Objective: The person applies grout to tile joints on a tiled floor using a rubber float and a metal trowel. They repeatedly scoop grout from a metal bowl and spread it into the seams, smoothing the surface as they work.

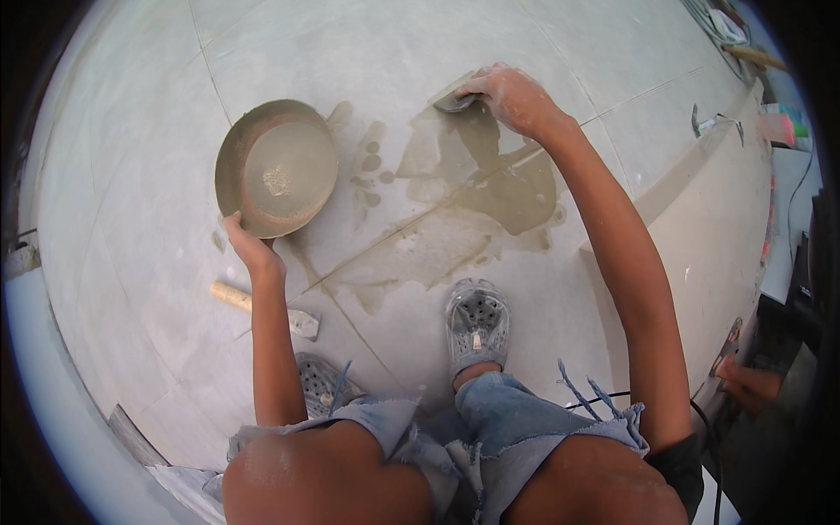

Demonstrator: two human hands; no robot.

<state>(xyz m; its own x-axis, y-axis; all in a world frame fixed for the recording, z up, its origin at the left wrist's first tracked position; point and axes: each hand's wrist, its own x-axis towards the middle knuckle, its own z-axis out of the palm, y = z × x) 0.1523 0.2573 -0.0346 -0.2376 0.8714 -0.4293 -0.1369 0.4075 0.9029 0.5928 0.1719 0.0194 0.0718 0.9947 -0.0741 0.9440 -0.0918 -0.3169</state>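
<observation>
My left hand [254, 248] grips the near rim of a round, shallow pan [322, 166]. The pan is tilted, with grey-brown slurry and a small pale clump inside. Farther right, my right hand [510, 98] is closed around a flat scraper [448, 98], its blade pressed down on the tiles; my fingers hide part of it. Wet grey-brown grout [516, 197] is smeared over the tile joints below that hand. Splashes of it dot the floor between pan and scraper.
A hammer [232, 296] with a wooden handle lies by my left forearm. My clog [478, 319] stands near the smear. At right are a pale slab [700, 227], a metal tool [713, 122], a hose [704, 17] and another person's foot [728, 367].
</observation>
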